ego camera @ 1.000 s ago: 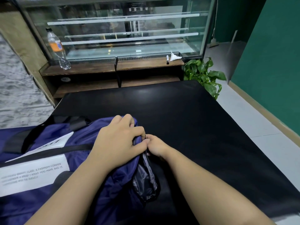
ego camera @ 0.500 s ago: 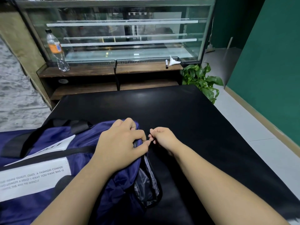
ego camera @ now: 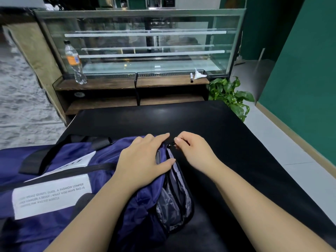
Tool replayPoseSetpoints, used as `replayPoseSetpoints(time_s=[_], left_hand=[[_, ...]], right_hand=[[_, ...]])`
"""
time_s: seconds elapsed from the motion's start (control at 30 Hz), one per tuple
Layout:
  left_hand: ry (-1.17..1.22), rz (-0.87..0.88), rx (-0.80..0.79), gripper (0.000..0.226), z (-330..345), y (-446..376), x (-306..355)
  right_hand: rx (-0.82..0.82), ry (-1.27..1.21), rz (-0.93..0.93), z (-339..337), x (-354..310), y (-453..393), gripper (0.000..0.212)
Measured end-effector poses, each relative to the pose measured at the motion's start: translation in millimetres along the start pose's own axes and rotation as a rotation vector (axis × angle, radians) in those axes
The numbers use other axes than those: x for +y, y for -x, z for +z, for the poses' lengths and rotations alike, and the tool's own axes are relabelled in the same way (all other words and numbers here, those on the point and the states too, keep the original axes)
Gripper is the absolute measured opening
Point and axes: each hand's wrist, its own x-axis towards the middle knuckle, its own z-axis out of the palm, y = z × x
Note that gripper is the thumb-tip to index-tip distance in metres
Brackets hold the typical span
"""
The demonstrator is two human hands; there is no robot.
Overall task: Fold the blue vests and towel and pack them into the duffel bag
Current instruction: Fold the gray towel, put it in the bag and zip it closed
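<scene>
The right hand (ego camera: 194, 151) pinched the black zipper pull (ego camera: 171, 144) between thumb and forefinger at the end of the blue duffel bag (ego camera: 76, 179). Just left of that pinch, the left hand (ego camera: 145, 160) pressed flat, fingers straight, on the bag's fabric (grey lining (ego camera: 174, 202) gaped below the pull) upon the black table (ego camera: 227, 133).

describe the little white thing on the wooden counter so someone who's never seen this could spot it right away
Start at the glass display case behind the black table and drop to the wooden ledge along its base. At the ledge's right end, near the green plant, lies a crumpled white wrapper. It sits just right of a small dark marker and is the only white thing there; the plastic bottle stands far left.
</scene>
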Motion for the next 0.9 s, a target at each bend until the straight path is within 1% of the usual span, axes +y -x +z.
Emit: replayPoseSetpoints(time_s=[0.03,0.1,0.13,0.17,0.2,0.27,0.3,0.33,0.4,0.43,0.47,0.57,0.67,0.77,0.83,0.9], left_hand=[[0.021,-0.012,-0.011,0.064,-2.7,0.6,1.9],[0.122,-0.053,-0.07,0.048,-6.4,-4.2,-0.5],[0.19,-0.083,-0.127,0.046,-10.1,-10.7,-2.1],[0.229,-0.094,-0.166,0.048,-14.1,-20.3,-4.0],[0.188,-0.084,-0.188,0.047,-19.4,-33.2,-5.7],[-0.036,-0.014,-0.212,0.028,-28.8,-58.1,-5.1],[-0.131,0.047,-0.248,0.026,-31.6,-68.5,-3.8],[-0.193,0.119,-0.328,0.029,-32.0,-77.9,-1.2],[-0.26,0.207,-0.557,0.03,-27.4,-90.3,3.0],[-0.269,0.216,-0.634,0.029,-24.7,-94.6,3.9],[-0.252,0.224,-0.662,0.027,-21.4,-98.9,2.7],[-0.075,0.261,-0.665,0.024,-16.7,-101.4,-2.5],[0.098,0.27,-0.635,0.013,-10.7,-101.4,-14.3],[0.128,0.239,-0.584,0.006,-8.7,-103.7,-25.4],[0.116,0.222,-0.544,0.008,-5.7,-104.3,-26.5],[0.084,0.206,-0.496,0.012,-1.3,-104.1,-25.2]], right_hand=[[0.011,0.001,-0.019,-0.5,0.8,3.0,0.024],[0.032,0.006,-0.044,-0.4,3.4,7.9,0.023],[0.038,0.004,-0.043,-0.8,4.3,8.7,0.023],[0.039,0.0,-0.036,-1.1,4.8,8.9,0.022],[0.041,-0.005,-0.031,-2.1,4.2,7.9,0.021],[0.04,-0.011,-0.021,-3.1,0.3,5.6,0.02],[0.046,-0.011,-0.016,-2.5,-2.5,4.5,0.019],[0.061,-0.008,-0.006,-1.3,-5.1,3.7,0.019],[0.105,0.017,0.023,3.5,-8.8,3.6,0.018],[0.121,0.03,0.035,6.3,-8.9,4.2,0.018],[0.132,0.037,0.039,8.7,-8.3,5.8,0.019],[0.151,0.06,-0.035,12.1,-0.8,14.4,0.019],[0.163,0.088,-0.134,8.5,9.4,24.9,0.023],[0.157,0.102,-0.232,3.9,14.1,32.6,0.023],[0.16,0.105,-0.257,3.0,15.7,37.5,0.022],[0.158,0.099,-0.278,3.2,16.6,45.4,0.026]])
